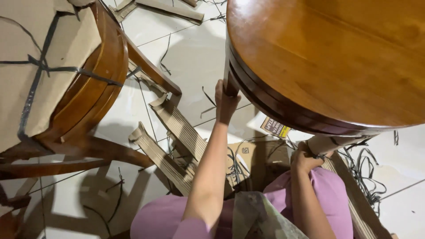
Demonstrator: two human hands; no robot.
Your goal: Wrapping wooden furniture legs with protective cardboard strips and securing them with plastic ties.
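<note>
A round, glossy brown wooden table (336, 57) fills the upper right, seen from above. My left hand (225, 102) reaches up and grips one of its legs (231, 84) just under the rim. My right hand (304, 159) is closed around a cardboard-wrapped leg (325, 142) under the table's near edge, where black strapping hangs. Both forearms rise from my lap, which is covered in purple cloth.
A wooden chair (95, 79) with its seat wrapped in cardboard and black straps stands at left. Torn corrugated cardboard strips (177, 128) and loose black strapping (367, 172) litter the white tiled floor. A small printed label (274, 127) lies under the table edge.
</note>
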